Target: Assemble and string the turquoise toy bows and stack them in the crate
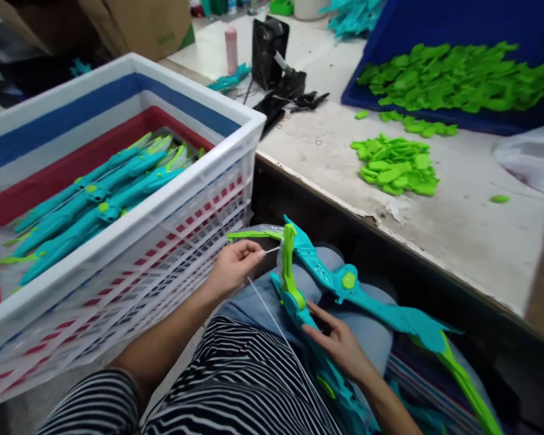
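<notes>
Between thumb and fingertips, my left hand [237,264] pinches a thin white string [271,309], close to the green tip of a turquoise toy bow [320,343]. The string trails down across my striped shirt. My right hand [338,341] is closed around the body of that bow, just below its green limb [289,266], which points upward. Lying across my knees behind it is a second toy bow [372,302], with a green disc in its middle and a green limb at each end. The lower end of the held bow is partly hidden by my arm.
A white plastic crate [217,181] of finished-looking bows stands at my left. Ahead, the worktable [317,157] bears a pile of green parts [396,163], a blue bin [439,113] of more green pieces, a black device [269,54] and a pink bottle [231,50]. Cardboard boxes [136,27] stand beyond.
</notes>
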`<state>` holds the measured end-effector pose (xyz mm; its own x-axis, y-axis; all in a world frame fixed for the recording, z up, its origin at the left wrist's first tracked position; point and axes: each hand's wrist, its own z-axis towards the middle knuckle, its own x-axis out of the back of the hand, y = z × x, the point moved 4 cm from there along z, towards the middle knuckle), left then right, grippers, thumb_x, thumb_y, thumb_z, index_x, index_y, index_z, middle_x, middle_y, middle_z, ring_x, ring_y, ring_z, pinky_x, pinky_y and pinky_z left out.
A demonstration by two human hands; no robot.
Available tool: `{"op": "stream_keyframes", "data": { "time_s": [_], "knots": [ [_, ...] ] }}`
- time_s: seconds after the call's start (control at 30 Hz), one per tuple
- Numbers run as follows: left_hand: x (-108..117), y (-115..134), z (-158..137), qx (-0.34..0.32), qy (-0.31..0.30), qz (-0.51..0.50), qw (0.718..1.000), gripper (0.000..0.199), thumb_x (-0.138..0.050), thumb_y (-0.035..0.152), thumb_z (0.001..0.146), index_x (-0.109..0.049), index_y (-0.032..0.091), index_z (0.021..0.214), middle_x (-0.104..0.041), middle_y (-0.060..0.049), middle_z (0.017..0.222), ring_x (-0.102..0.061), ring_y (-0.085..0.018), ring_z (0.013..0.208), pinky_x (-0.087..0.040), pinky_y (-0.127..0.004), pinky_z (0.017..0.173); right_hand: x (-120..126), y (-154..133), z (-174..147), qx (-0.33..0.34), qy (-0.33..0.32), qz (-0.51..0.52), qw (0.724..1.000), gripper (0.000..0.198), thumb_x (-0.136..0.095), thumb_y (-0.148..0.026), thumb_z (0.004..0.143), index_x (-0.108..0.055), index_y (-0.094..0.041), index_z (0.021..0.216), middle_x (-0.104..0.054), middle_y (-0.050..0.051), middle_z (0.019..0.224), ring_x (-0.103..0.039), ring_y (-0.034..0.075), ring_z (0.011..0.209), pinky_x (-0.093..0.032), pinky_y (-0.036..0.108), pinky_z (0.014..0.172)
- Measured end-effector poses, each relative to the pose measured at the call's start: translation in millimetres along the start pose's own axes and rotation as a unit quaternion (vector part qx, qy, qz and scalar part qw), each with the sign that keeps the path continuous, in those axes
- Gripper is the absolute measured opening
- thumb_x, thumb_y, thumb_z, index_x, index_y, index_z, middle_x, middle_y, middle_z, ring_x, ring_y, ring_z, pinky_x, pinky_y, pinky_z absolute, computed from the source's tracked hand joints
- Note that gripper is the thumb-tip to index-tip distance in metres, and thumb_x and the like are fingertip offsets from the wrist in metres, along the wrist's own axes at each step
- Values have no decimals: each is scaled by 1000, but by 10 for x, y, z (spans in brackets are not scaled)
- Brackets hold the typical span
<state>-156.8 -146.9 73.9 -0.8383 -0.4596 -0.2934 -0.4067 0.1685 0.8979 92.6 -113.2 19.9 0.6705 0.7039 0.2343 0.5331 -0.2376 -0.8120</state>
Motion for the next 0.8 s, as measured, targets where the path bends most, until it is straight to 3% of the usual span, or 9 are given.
{"op": "stream_keyframes", "data": {
  "time_s": [0.27,0.43,0.63,0.8],
  "knots": [
    [-145,176,225,-77,-27,57,995,28,-70,38,67,-59,12,70,-49,4,55,-38,-6,51,-26,-19,48,-7,-22,17,2,-11,-8,1000,60,-71,-48,67,-65,-18,119,-59,9,127,-51,33,123,-34,51,109],
    [-175,145,266,-102,-6,84,991,26,-67,37,71,-59,12,69,-44,6,51,-34,-5,48,-22,-19,46,-23,-59,-10,7,3,-10,1000,56,-71,-50,67,-68,-19,114,-62,10,124,-53,33,121,-39,49,106],
    [-184,153,290,-109,-9,97,989,25,-65,37,71,-58,13,70,-45,5,51,-35,-6,48,-24,-19,46,-9,-32,14,1,11,-6,1000,63,-71,-52,66,-66,-15,117,-60,13,126,-53,33,121,-39,47,106],
    [-254,138,339,-84,-2,102,991,15,-63,27,75,-58,13,72,-46,5,51,-37,-6,49,-27,-19,48,54,124,21,10,25,-58,998,60,-69,-53,65,-68,-20,115,-67,8,114,-60,31,113,-51,39,95]
  ]
}}
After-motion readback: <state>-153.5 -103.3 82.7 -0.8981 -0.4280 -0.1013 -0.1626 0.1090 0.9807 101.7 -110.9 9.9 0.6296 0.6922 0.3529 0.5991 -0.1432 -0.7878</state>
